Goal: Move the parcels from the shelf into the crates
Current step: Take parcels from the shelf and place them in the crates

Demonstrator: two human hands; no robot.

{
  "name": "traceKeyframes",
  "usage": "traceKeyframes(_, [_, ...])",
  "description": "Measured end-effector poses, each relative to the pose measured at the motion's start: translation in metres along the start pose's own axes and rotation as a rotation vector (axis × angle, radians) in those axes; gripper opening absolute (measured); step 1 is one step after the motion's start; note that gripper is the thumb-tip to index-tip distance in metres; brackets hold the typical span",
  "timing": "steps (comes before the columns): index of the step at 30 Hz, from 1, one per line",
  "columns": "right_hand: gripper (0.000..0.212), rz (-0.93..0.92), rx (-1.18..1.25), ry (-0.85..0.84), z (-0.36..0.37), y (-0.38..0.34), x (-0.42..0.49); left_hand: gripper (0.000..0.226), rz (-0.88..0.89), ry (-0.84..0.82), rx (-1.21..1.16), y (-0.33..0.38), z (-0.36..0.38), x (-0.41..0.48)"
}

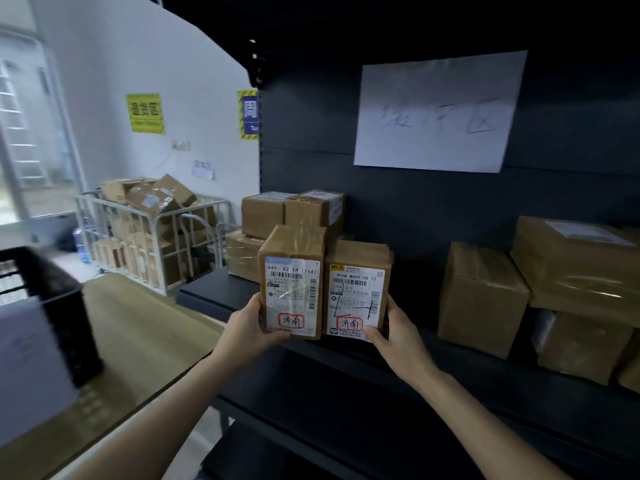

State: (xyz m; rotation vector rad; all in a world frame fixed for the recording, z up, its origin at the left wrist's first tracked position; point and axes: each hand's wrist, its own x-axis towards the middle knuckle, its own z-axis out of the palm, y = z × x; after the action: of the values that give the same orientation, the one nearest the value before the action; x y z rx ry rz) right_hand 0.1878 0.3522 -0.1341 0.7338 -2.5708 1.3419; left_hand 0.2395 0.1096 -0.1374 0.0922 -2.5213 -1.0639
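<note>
2 brn parcels (pixel 294 244) w/ labels (pixel 291 296)

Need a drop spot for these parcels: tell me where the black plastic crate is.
In the head view, the black plastic crate sits at the far left on the light wooden table.

Two hands are showing: left hand (pixel 250 328), right hand (pixel 395 336). Two labelled parcels (pixel 292 282) (pixel 357 289) are being held. One black crate (pixel 59 299) is sitting left.

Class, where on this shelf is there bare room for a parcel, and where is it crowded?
Free: the left corner of the shelf before the back boxes, and the gap between the right parcel and the big box. Crowded: the far-right stack.
</note>
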Motion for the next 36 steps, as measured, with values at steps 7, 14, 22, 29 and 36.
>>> traceKeyframes(7, [0.036, -0.117, 0.172, -0.153, 0.056, -0.034, 0.021, 0.057, -0.102, 0.155, 0.058, -0.031, -0.055, -0.033])
traceKeyframes(14, [0.052, -0.258, 0.233, -0.249, 0.119, -0.081, 0.039, 0.064, -0.206, 0.274, 0.066, -0.07, -0.117, -0.065])
traceKeyframes(22, [0.051, -0.292, 0.256, -0.345, 0.199, -0.137, 0.059, 0.067, -0.237, 0.358, 0.095, -0.122, -0.191, -0.09])
traceKeyframes(29, [0.042, -0.343, 0.281, -0.427, 0.276, -0.183, 0.081, 0.065, -0.276, 0.404, 0.091, -0.178, -0.256, -0.101])
traceKeyframes(36, [0.042, -0.376, 0.269, -0.457, 0.351, -0.224, 0.097, 0.059, -0.314, 0.435, 0.104, -0.229, -0.312, -0.116])
